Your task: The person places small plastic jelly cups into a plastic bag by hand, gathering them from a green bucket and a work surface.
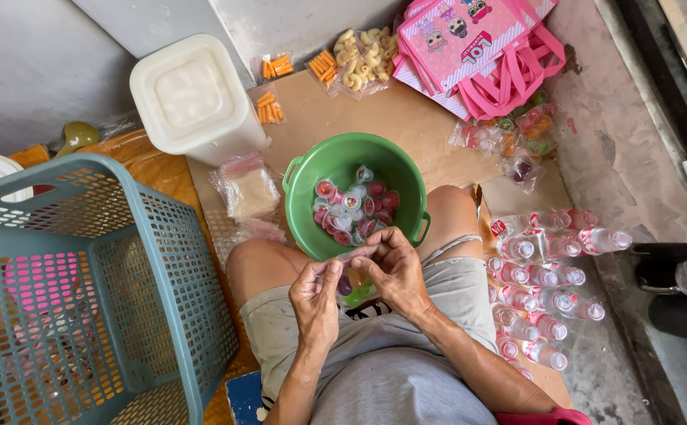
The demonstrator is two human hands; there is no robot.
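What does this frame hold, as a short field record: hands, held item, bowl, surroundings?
left hand: pinches the bag's top edge
right hand: pinches the same edge
bag: small, clear, coloured jelly cups inside
bowl: green, holds jelly cups, between the knees
basket: blue-grey, at left
bottles: lying at right
tub: white, lidded, behind bowl

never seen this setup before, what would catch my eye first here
The green bowl of small jelly cups sits mid-frame, between the person's knees. Just below it, the left hand and right hand pinch a small clear bag. A big teal basket fills the left side; pink bags lie top right.
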